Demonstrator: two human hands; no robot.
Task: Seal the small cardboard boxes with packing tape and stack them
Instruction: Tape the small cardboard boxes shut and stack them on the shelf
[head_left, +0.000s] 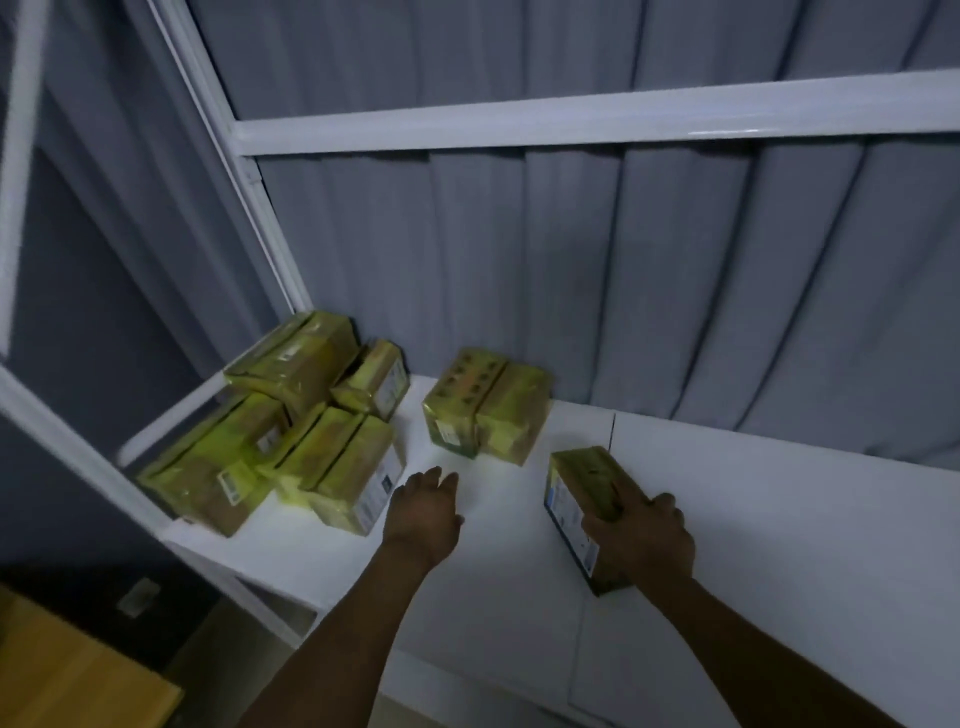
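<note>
My right hand (641, 538) grips a small taped cardboard box (584, 491) from above; the box rests on the white shelf (753, 519) at centre right. My left hand (426, 506) hovers over the shelf with fingers extended and holds nothing. It lies between a pile of several yellow-taped boxes (291, 421) at the shelf's left end and a pair of taped boxes (485, 405) side by side near the back. The pile is loosely stacked, with some boxes tilted.
A grey curtain (623, 286) hangs behind the shelf. White frame bars (571, 124) run above and at the left. A wooden surface (62, 670) shows at the bottom left. Bare shelf stretches to the right of the held box.
</note>
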